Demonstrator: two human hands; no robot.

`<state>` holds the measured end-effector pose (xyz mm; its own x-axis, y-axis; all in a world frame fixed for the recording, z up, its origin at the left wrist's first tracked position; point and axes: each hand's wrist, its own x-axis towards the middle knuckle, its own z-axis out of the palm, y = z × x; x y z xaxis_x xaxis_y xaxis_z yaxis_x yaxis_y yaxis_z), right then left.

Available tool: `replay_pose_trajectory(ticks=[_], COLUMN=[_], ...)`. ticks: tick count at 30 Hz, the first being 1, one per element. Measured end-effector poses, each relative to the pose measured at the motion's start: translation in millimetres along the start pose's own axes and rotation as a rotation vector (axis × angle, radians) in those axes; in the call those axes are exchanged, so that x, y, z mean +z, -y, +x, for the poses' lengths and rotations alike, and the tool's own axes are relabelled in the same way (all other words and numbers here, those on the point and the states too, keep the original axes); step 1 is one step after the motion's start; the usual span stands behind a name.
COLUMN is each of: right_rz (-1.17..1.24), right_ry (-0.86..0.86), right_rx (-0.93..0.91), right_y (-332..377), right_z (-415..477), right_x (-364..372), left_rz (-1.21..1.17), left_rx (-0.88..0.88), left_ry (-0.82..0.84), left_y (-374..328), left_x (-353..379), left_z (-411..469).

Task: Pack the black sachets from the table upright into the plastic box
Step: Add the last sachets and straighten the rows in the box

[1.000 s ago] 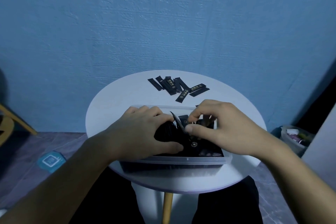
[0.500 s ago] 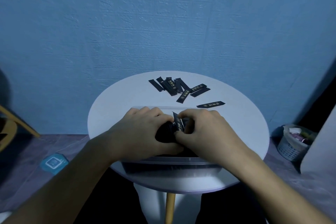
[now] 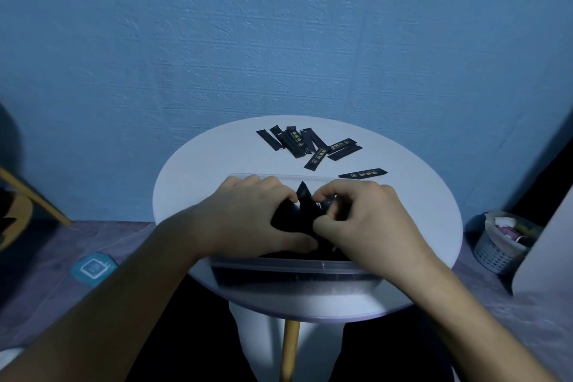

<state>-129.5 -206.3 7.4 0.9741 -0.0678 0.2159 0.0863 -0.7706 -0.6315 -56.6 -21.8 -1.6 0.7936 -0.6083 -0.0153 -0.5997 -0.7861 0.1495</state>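
Far left on the floor lies a teal square item [image 3: 93, 268]. The round white surface [image 3: 192, 189] sits mid-scene in front of the blue wall [image 3: 279, 40]. The clear plastic box [image 3: 294, 268] is at the near edge of the surface, and both hands are in it.

The left hand [image 3: 248, 220] has its fingers [image 3: 269, 187] curled over the far side and its thumb on the near side. It is clamped on a bundle of black sachets [image 3: 294, 220] standing roughly upright in the box, with one pointed corner poking up. The box's near wall shows dark low down, probably more sachets packed inside, but it is too dim to count.

The right hand [image 3: 369, 220] meets the bundle from the right, forefinger and thumb pinched on one sachet at the bundle's right side.

Loose sachets [image 3: 297, 146] lie flat in an overlapping pile on the far part of the surface, well apart from the box. A single sachet [image 3: 362, 173] lies flat just beyond the box's far right corner.

On the floor at far right is a pale basket [image 3: 496, 254] holding whitish and purplish scraps that cannot be identified.
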Motion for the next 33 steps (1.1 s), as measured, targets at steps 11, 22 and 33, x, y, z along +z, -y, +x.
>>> replay_pose_trajectory(ticks=[11,22,33], right_rz=[0.126,0.242,-0.195], right_ry=[0.120,0.120,0.163], right_rx=[0.003,-0.049,-0.136], right_y=[2,-7,-29], right_z=[-3,5,1], right_x=[-1,-6,-37], left_rz=[-0.003,-0.017,-0.037], left_rx=[0.026,0.025,0.026], left_ry=[-0.065,-0.048,-0.057], left_y=[1,-5,-1], left_x=[6,1,4], left_z=[-6,-6,-4])
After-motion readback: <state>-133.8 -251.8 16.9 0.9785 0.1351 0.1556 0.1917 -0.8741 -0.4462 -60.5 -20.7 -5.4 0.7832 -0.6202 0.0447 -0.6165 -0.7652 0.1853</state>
